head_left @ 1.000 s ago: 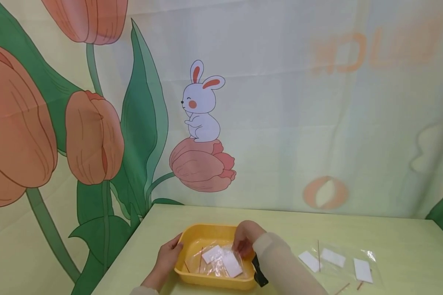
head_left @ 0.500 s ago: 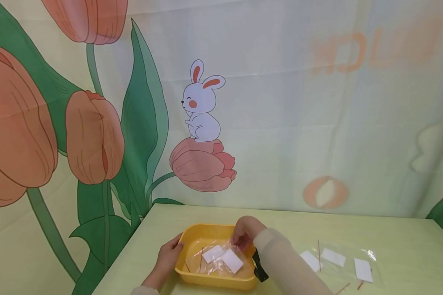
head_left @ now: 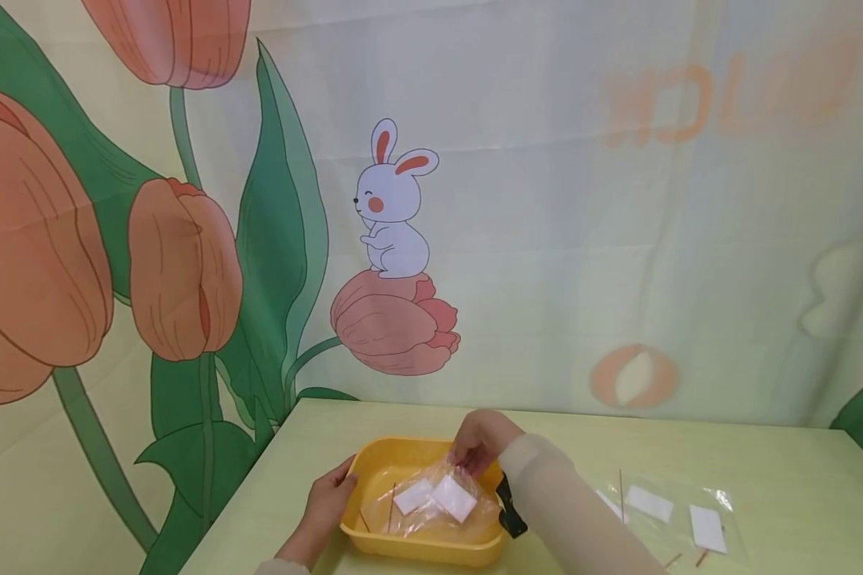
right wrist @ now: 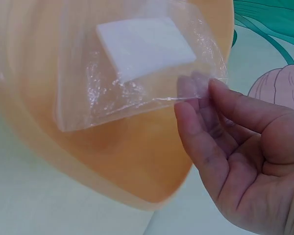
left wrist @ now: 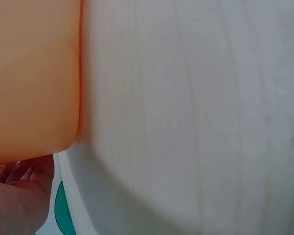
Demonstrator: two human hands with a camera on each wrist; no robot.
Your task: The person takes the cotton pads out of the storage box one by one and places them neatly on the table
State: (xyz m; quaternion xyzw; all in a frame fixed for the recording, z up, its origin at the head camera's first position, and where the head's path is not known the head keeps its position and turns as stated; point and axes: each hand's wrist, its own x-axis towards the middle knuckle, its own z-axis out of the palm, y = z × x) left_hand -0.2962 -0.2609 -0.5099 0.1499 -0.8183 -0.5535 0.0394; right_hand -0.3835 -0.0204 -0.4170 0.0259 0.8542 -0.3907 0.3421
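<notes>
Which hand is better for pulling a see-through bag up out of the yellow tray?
Probably the right hand: its thumb and fingers pinch the edge of a see-through bag. The left hand grips the other end of the yellow tray, so it looks better for steadying.

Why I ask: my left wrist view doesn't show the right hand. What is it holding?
Observer: The right hand pinches the edge of a clear bag.
Operator: Can you see anything in that bag?
Observer: Yes, a flat white piece shows through the plastic.
Operator: Is there another bag outside the tray?
Observer: Yes, in the head view another clear bag lies on the table, to the right of the yellow tray.
</notes>
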